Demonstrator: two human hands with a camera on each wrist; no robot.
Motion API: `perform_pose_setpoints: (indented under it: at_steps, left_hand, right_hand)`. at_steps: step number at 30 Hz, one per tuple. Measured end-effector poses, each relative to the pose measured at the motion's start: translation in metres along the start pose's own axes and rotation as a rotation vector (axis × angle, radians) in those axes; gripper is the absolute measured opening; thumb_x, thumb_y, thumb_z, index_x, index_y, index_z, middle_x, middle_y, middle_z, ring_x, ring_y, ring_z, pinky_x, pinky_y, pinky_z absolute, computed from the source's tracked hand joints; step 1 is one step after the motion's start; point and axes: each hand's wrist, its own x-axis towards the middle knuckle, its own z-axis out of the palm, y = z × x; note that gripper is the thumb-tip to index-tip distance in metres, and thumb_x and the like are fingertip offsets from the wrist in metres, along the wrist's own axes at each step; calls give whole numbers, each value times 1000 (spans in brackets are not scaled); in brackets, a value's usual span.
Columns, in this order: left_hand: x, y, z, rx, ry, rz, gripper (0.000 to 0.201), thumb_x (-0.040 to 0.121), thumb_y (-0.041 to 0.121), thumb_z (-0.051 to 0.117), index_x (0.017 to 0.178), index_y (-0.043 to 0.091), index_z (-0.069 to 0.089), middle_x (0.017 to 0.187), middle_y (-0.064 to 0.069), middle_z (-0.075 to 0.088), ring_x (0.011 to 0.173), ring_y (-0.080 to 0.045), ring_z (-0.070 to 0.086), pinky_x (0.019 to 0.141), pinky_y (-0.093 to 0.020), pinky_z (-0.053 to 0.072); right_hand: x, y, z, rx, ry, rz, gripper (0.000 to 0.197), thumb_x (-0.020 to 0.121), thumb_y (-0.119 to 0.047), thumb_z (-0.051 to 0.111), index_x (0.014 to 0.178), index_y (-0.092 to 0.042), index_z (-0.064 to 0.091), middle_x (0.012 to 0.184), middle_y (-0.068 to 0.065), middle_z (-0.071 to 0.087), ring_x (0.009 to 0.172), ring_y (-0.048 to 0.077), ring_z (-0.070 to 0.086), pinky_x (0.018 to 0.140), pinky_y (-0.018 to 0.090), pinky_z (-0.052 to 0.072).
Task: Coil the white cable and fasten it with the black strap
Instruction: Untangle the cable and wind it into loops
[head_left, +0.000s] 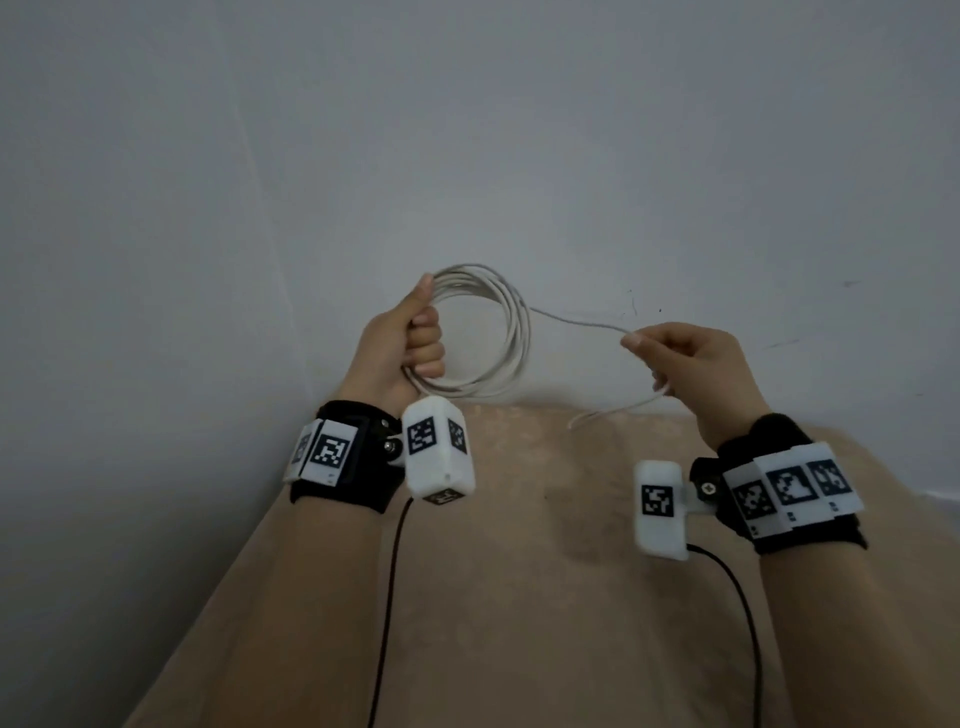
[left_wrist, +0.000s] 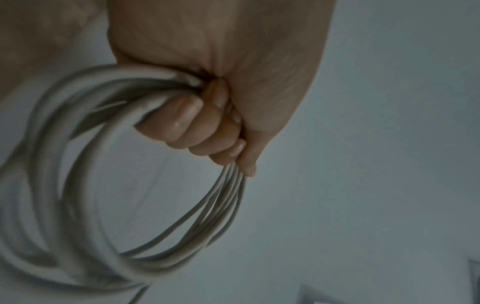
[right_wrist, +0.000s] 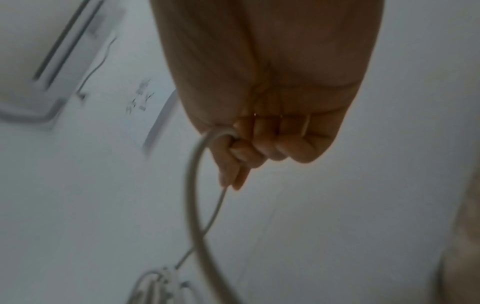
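Note:
The white cable (head_left: 511, 332) is wound into several round loops, held up in front of the wall. My left hand (head_left: 415, 338) grips the left side of the coil in a fist; the left wrist view shows the fingers (left_wrist: 192, 123) curled round the bundled strands (left_wrist: 85, 185). A loose strand (head_left: 576, 319) runs from the coil's right side across to my right hand (head_left: 670, 358), which holds it with curled fingers (right_wrist: 249, 152); the tail (head_left: 613, 413) hangs down toward the beige surface. The coil (right_wrist: 155, 288) shows small at the bottom of the right wrist view. No black strap is in view.
A beige cloth-covered surface (head_left: 519, 571) lies below both hands, against a plain grey-white wall (head_left: 467, 156). Black leads (head_left: 387, 597) trail from the wrist cameras. A wall-mounted air conditioner (right_wrist: 44, 61) shows in the right wrist view.

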Motion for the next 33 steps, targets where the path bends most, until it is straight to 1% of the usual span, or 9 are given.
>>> perform_pose_setpoints:
  at_steps: [4, 7, 10, 15, 20, 24, 27, 31, 33]
  left_hand:
    - [1, -6, 2, -10, 24, 1, 47, 94, 43, 52, 58, 20, 31, 38, 11, 21, 28, -3, 17, 33, -16, 14]
    - [2, -9, 5, -45, 22, -6, 47, 94, 43, 52, 59, 20, 31, 38, 10, 20, 28, -3, 17, 31, -16, 15]
    - [2, -11, 6, -80, 31, -5, 47, 94, 43, 52, 59, 20, 31, 38, 10, 21, 28, -3, 17, 30, -16, 16]
    - [5, -12, 7, -195, 68, 47, 47, 95, 45, 49, 59, 20, 31, 37, 10, 20, 27, -3, 17, 29, -16, 18]
    - [8, -15, 10, -375, 44, 17, 57, 97, 46, 45, 47, 19, 36, 35, 9, 20, 24, -4, 18, 28, -16, 18]
    - [10, -19, 14, -441, 25, 7, 62, 97, 48, 44, 42, 18, 38, 34, 9, 20, 24, -5, 18, 28, -17, 20]
    - [8, -23, 23, -458, 12, -5, 59, 96, 48, 45, 46, 18, 36, 34, 9, 20, 24, -5, 18, 28, -17, 19]
    - [7, -31, 34, -457, -12, -21, 57, 96, 47, 45, 48, 18, 36, 34, 8, 21, 24, -5, 18, 28, -17, 19]
    - [7, -35, 38, -466, -18, -28, 55, 96, 47, 45, 51, 18, 35, 34, 8, 21, 24, -4, 18, 28, -17, 20]
  right_hand:
    - [-1, -5, 12, 236, 57, 26, 14, 91, -15, 62, 94, -3, 68, 54, -5, 53, 45, 8, 51, 50, 22, 49]
    - [-3, -5, 18, 463, 52, 63, 14, 95, -14, 56, 97, -4, 65, 50, -12, 48, 42, 6, 38, 41, 17, 40]
    - [-2, -8, 17, 660, -39, 107, 23, 97, -19, 52, 109, -4, 64, 49, -11, 37, 40, 3, 25, 33, 14, 23]
    - [-5, -11, 18, 493, -257, 203, 21, 95, -17, 49, 88, -11, 68, 52, -5, 40, 39, 6, 23, 36, 15, 12]
    - [-9, -13, 34, 363, -348, 208, 23, 96, -10, 43, 81, -11, 61, 65, 4, 56, 38, 10, 34, 37, 13, 13]
    - [-15, -14, 45, 350, -357, 238, 17, 97, -24, 47, 90, -12, 56, 94, 8, 69, 57, 17, 55, 34, 15, 16]
    - [-20, -15, 55, 356, -345, 294, 40, 90, -44, 55, 118, -15, 52, 118, 7, 63, 85, 21, 71, 32, 17, 20]
    - [-23, -17, 61, 545, -383, 340, 70, 73, -45, 68, 127, -4, 51, 126, 13, 61, 103, 23, 68, 30, 15, 20]
    - [-24, -19, 62, 623, -391, 338, 64, 70, -41, 69, 121, -5, 56, 126, 12, 63, 109, 22, 66, 30, 15, 18]
